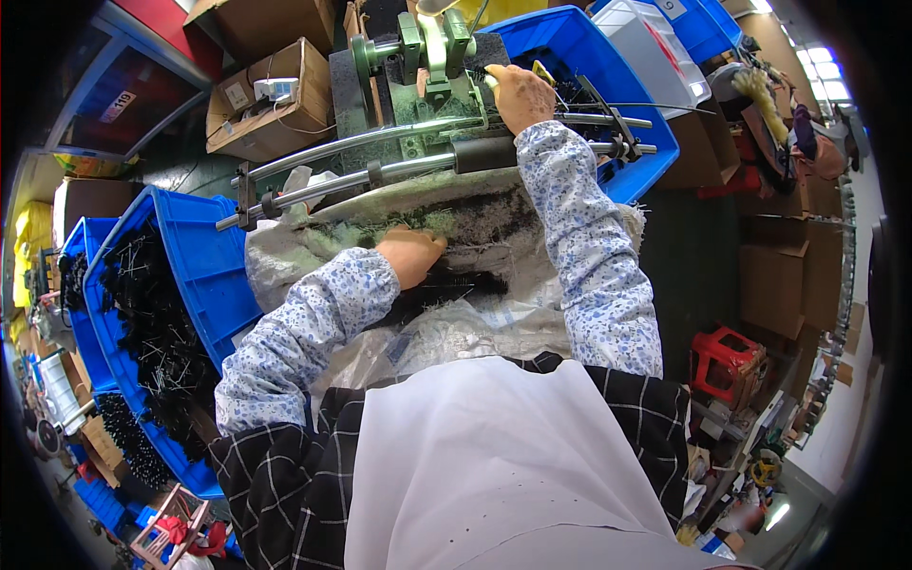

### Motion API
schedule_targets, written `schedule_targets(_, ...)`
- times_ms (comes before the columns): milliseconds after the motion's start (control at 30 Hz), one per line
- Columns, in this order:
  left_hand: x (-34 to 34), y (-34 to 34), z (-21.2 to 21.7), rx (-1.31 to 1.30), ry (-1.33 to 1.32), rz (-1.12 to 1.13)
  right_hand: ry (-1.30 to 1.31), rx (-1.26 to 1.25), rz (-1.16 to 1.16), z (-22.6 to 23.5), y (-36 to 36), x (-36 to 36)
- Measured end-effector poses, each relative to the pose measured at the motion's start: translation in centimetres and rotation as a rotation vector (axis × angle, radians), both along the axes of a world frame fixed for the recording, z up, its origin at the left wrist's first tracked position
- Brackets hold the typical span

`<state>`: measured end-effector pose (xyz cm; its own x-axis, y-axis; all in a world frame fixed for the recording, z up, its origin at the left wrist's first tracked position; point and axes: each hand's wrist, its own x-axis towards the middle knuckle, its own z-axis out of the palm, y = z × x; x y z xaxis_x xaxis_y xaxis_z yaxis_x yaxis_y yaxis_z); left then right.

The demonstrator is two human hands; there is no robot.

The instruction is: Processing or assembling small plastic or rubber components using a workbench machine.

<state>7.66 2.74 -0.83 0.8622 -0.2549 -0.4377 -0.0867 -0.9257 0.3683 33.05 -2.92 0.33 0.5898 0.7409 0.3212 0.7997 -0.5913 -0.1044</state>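
My left hand (410, 255) rests fingers-down on a pile of thin black pieces (456, 283) lying on a grey-white woven sack (399, 209) in front of me; whether it grips any is hidden. My right hand (520, 95) reaches forward to a green bench machine (432, 47), its fingers closed on a small part with a yellow tip at the machine's right side. Two curved metal rails (380, 157) run across between the sack and the machine.
A blue bin (204, 256) full of black pieces stands at my left, with more blue bins (81, 313) beyond. Another blue bin (608, 76) sits behind the machine at right. Cardboard boxes (271, 100) at back left, a red stool (727, 361) at right.
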Motion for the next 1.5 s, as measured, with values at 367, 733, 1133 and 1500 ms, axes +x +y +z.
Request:
schedule_targets(367,0.7,1.5,5.8,-0.41,-0.335,0.122,-0.111,-0.04,0.082,-0.3,0.0,1.8)
schedule_targets(733,-1.0,2.9,6.8,-0.459,-0.319,0.245,0.037,0.096,-0.012,-0.9,0.9,-1.1)
schedule_targets(1133,-0.9,3.8,7.9,-0.65,-0.426,0.395,-0.011,0.021,-0.059,-0.2,1.1,-1.4)
schedule_targets(1500,1.2,4.7,7.3,-0.701,-0.386,0.362,0.227,-0.19,-0.111,1.6,-1.6,6.1)
